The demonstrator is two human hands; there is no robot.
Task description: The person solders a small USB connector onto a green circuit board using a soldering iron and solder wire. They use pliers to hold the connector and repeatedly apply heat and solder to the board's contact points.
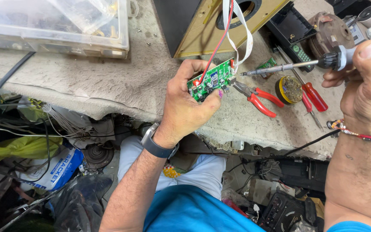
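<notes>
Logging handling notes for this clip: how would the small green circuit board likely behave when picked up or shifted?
The green circuit board looks stiff and light: the left hand pinches it by the edges alone. It is probably tethered rather than free, since a red wire and white ribbon cable run from it. Its exposed small components suggest it is fragile.

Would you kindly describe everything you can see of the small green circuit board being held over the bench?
The green circuit board is a small rectangle studded with tiny components, including a blue part and dark round ones. The left hand pinches it, tilted, above the worn bench. A red wire and white wires run up from its top edge. The soldering iron tip, held in the right hand, points at its right end.
</notes>
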